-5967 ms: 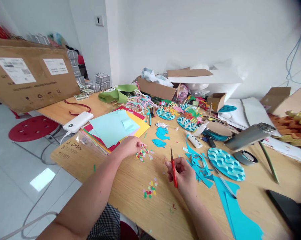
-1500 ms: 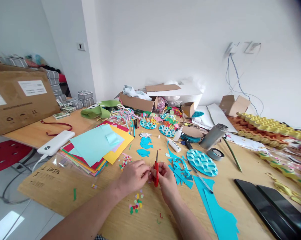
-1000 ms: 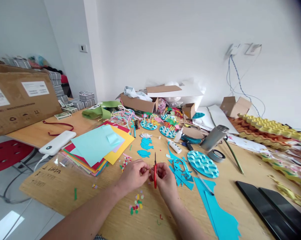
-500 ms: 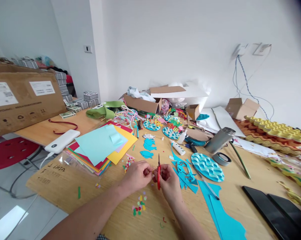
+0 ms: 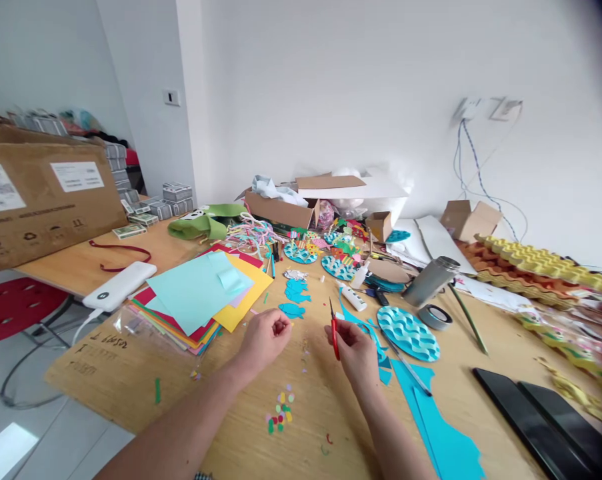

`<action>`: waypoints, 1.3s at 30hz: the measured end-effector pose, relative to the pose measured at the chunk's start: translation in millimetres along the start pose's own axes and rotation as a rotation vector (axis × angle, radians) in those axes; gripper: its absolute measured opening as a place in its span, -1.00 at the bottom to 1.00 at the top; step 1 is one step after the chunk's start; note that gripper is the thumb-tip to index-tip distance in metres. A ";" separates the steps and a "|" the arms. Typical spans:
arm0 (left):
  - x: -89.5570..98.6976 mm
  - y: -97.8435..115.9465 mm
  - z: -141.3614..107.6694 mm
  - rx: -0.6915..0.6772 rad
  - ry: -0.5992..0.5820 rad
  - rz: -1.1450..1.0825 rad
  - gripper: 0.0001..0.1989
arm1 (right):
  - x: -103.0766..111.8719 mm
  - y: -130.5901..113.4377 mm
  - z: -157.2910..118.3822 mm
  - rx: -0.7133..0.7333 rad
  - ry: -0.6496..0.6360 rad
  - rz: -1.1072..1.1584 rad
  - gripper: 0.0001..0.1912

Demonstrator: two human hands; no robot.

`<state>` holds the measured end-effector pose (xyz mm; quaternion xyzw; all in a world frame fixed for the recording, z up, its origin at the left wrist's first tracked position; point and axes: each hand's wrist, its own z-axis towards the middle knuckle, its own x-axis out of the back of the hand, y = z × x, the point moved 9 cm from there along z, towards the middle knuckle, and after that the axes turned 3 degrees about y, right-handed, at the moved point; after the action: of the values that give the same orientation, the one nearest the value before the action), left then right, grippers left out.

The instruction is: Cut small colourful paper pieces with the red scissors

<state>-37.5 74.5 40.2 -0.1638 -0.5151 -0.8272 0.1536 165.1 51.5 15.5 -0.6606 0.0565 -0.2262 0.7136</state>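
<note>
My right hand [image 5: 357,350] grips a pair of scissors with red handles [image 5: 335,338], blades pointing up and away from me. To its left, my left hand [image 5: 265,337] is closed in a pinch, with a tiny yellowish bit at the fingertips too small to name. Small paper scraps [image 5: 305,350] lie on the table between the hands. Nearer to me is a cluster of coloured paper dots [image 5: 279,413]. Beyond my left hand lie blue paper fish [image 5: 291,310]. Blue paper offcuts [image 5: 383,360] sit partly behind my right hand.
Coloured paper sheets [image 5: 195,293] are stacked at left beside a white power bank [image 5: 121,283]. On the right are a wavy-patterned blue disc [image 5: 408,332], a pen [image 5: 411,370], a steel flask [image 5: 431,280], a tape roll [image 5: 435,317] and dark flat devices [image 5: 535,413]. A glue bottle [image 5: 353,298] lies further back.
My hands have moved apart: the left a little to the left, the right to the right with the scissors. The view has shifted slightly.
</note>
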 end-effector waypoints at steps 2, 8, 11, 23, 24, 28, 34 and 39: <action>2.0 -3.2 1.1 0.014 0.006 -0.019 -0.90 | 4.6 3.7 5.0 -0.001 0.028 -0.042 -0.54; 10.4 -13.5 6.0 0.095 0.053 -0.118 -0.90 | 9.4 1.9 19.0 0.034 0.022 -0.165 -0.60; 10.3 -19.7 8.0 0.175 0.039 -0.275 -0.91 | 18.9 -9.7 29.8 0.056 0.023 -0.245 -0.62; -26.9 1.3 -11.5 0.505 -0.450 -1.203 -0.97 | -53.4 -78.0 -13.1 0.314 -0.172 -0.753 -0.90; -27.6 1.0 -12.2 0.522 -0.456 -1.231 -0.98 | -62.4 -80.2 -19.2 0.333 -0.182 -0.793 -0.90; -29.5 -6.7 -13.0 0.604 -0.438 -1.296 -0.96 | -83.4 -83.9 -32.7 0.397 -0.199 -0.946 -0.85; -32.3 -9.1 -14.0 0.668 -0.433 -1.340 -0.96 | -94.7 -87.8 -40.3 0.471 -0.262 -1.131 -0.85; -35.1 -16.8 -16.0 0.732 -0.416 -1.373 -0.97 | -96.6 -89.3 -44.8 0.521 -0.273 -1.175 -0.84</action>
<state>-14.9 70.1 5.0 0.0994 -0.7573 -0.4680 -0.4444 39.8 46.5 75.4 -0.4098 -0.4614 -0.4989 0.6085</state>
